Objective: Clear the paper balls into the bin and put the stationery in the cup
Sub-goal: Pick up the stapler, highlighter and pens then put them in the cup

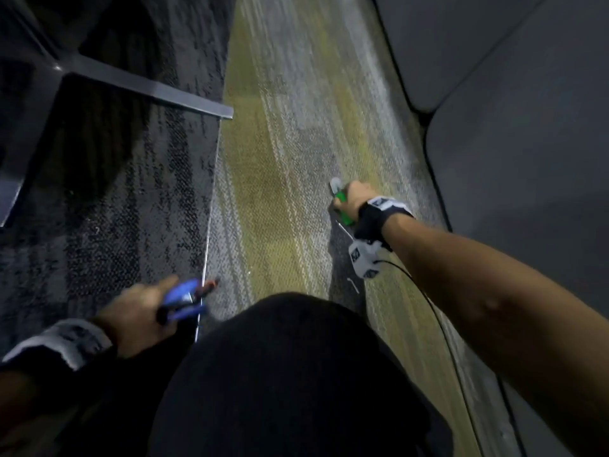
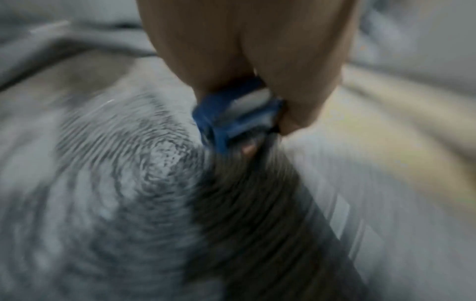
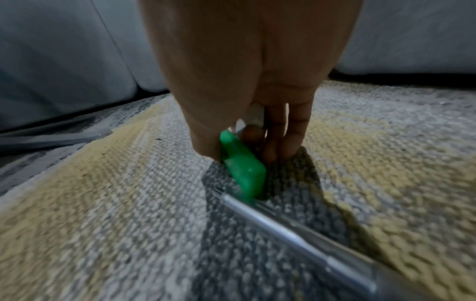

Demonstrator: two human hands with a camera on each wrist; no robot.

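Observation:
I am crouched over a patterned carpet. My left hand hovers low at the lower left and grips a blue stationery item together with a dark pen with an orange tip. The left wrist view is blurred but shows the blue item clamped under my left hand. My right hand reaches down to the carpet and pinches a green plastic item. In the right wrist view the green item touches the carpet, with a silvery rod running from it. Something small and white shows past my right knuckles. No bin, cup or paper ball is in view.
Grey sofa cushions line the right side of the carpet. A dark metal furniture leg lies across the darker carpet at the upper left. My knee in black cloth fills the lower middle. A thin cable trails from my right wrist.

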